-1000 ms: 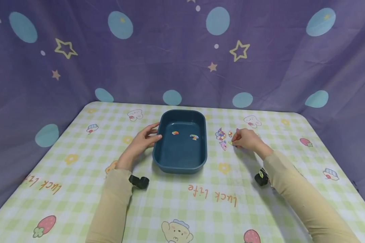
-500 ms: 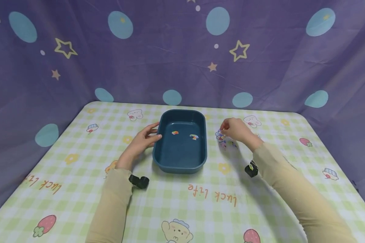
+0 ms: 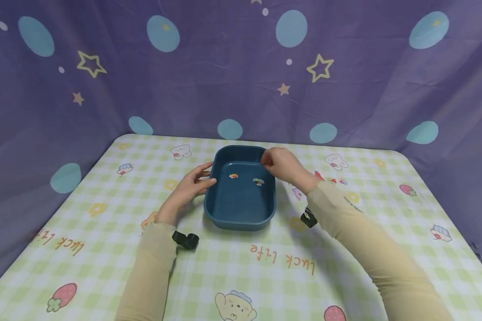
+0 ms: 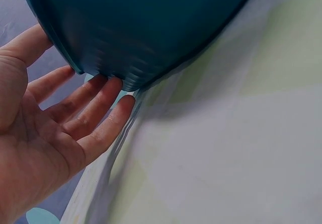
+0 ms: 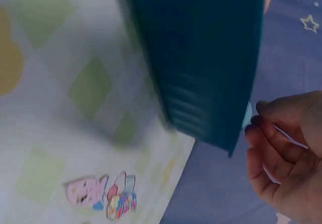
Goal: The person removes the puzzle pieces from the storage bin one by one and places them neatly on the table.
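Touching the blue-green tray (image 3: 241, 225) on the table (image 3: 209, 276) — left hand (image 3: 189, 183), fingers relaxed | right hand (image 3: 283, 164) at its far right corner, fingertips together, whether grasping anything unclear | two small pieces (image 3: 259, 182) inside | risk: early release — any light piece could drop outside

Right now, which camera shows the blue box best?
The head view: it shows nearly the whole blue box from above, with two colorful bits inside. The left wrist view shows only part of its outside, touched by the left hand. The right wrist view shows another outside part, a bit blurry.
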The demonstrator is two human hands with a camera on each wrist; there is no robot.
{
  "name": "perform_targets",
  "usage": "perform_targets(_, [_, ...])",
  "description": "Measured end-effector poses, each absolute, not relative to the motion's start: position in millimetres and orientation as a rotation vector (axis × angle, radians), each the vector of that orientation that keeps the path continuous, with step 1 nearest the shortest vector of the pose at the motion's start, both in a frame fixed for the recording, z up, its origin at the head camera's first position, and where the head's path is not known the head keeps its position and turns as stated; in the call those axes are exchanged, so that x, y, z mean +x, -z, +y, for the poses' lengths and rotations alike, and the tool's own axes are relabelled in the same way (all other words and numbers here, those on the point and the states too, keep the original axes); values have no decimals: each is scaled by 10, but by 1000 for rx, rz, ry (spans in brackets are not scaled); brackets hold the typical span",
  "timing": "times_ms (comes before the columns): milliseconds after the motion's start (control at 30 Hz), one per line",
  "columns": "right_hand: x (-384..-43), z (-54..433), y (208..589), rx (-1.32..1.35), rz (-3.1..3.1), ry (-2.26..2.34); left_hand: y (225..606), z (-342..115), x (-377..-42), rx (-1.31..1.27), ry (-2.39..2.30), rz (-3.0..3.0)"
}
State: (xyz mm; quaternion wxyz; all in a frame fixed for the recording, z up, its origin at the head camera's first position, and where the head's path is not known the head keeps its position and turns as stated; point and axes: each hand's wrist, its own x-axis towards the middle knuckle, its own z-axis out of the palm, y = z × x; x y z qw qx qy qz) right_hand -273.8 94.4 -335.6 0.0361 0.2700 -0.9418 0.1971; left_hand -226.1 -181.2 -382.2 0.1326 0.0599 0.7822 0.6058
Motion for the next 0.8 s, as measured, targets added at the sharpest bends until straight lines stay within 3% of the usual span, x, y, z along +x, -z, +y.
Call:
perform_targets(467, [-2804,599,3619,973,-2999,19,3769,-1779,-2208,181,-1745,2278])
perform_targets(800, [-2824,543,3695,990,-3016,122,3758,-1784,-2211,152,-1745,2283])
